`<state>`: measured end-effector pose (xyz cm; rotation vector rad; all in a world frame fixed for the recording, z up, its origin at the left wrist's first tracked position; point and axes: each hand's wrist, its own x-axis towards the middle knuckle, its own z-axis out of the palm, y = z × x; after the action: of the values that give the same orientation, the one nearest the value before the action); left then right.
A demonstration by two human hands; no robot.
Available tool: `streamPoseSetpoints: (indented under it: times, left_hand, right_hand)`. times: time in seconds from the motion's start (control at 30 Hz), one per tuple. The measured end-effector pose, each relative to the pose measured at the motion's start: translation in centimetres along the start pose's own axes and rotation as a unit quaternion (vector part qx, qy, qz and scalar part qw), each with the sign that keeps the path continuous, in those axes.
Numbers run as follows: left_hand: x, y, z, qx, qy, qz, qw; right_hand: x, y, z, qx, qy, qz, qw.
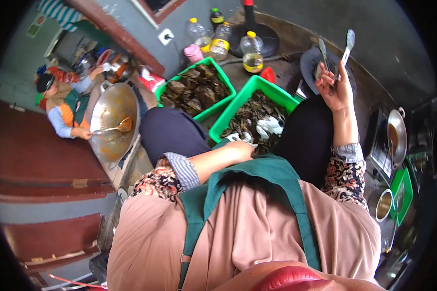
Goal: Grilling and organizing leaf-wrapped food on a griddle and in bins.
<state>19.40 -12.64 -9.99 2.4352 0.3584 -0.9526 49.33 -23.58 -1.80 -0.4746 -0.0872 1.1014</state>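
My right hand (335,87) is raised and grips metal tongs (346,54), whose two arms point up and away from me. Behind the tongs lies a dark round pan (307,60). My left hand (240,150) rests low in front of my green apron (255,169), at the near side of a green plastic basket (218,127). That basket holds dark, crisp-looking leafy pieces (247,116) and crumpled white tissue (269,126). More white tissue (238,137) touches or lies close to my left fingers, which are partly hidden; whether they grip it is unclear.
A second green basket (230,85) holds larger dark pieces. Plastic oil bottles (253,49) and a pink cup (193,53) stand beyond. At left, a person (67,105) holds a spatula in a big wok (109,98). A smaller wok (397,136) sits on a stove at right.
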Motion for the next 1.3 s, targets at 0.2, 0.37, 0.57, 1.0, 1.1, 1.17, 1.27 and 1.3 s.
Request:
streamPoseSetpoints:
  times: [0.2, 0.37, 0.57, 1.0, 1.1, 1.17, 1.27, 1.3]
  left_hand:
    - [-4.2, -1.7, -3.3, -0.079, 0.184, 0.006, 0.980]
    - [-10.7, -5.8, -8.1, -0.174, 0.518, -0.073, 0.835]
    - [-16.2, -14.5, -8.4, -0.055, 0.743, -0.153, 0.649]
    - [-15.7, -16.0, -7.6, -0.053, 0.724, -0.197, 0.659]
    - [-16.0, -16.5, -7.3, -0.045, 0.721, -0.207, 0.660]
    - [-16.1, -16.8, -7.1, -0.037, 0.721, -0.210, 0.659]
    - [-16.2, -16.8, -7.1, -0.049, 0.718, -0.211, 0.662]
    - [-16.2, -16.9, -7.2, -0.045, 0.719, -0.210, 0.661]
  right_hand:
    - [-2.2, -3.7, -2.6, 0.001, 0.048, -0.106, 0.993]
    - [-5.4, -5.3, -12.4, -0.299, 0.394, -0.227, 0.839]
    - [-5.1, -4.1, -18.0, -0.323, 0.534, -0.084, 0.777]
    - [0.9, -0.4, -22.1, -0.330, 0.467, 0.003, 0.820]
    - [0.6, 0.3, -23.3, -0.343, 0.462, 0.008, 0.817]
    - [0.5, 0.4, -22.7, -0.333, 0.453, -0.012, 0.827]
    - [-0.1, 0.7, -19.7, -0.299, 0.436, -0.032, 0.849]
    - [-0.4, 1.1, -18.7, -0.280, 0.423, -0.012, 0.862]
